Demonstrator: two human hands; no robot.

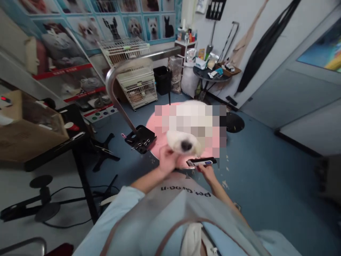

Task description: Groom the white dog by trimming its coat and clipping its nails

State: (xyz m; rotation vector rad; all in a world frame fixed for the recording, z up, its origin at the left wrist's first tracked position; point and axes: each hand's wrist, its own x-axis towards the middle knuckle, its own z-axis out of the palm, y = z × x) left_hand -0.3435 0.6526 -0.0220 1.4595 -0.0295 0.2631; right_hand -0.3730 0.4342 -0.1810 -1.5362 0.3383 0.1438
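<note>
A fluffy white dog (183,145), its upper face pixelated, is on a round pink grooming table (156,124) in front of me. My left hand (167,160) is closed at the underside of its muzzle, on the chin; the fingertips are partly hidden by the fur. Below and to the right of the muzzle, my right hand (207,172) grips a black and white electric hair clipper (204,162), which lies crosswise with its blade end toward the left. The clipper is close under the chin; whether it touches the fur I cannot tell.
A curved metal grooming arm (112,85) rises left of the table, with a black tool tray (141,138) holding scissors. Further left stands a black desk (77,153) with a cardboard box (34,117). Wire cages (138,85), a bin (162,80) and a small black table (207,74) are behind.
</note>
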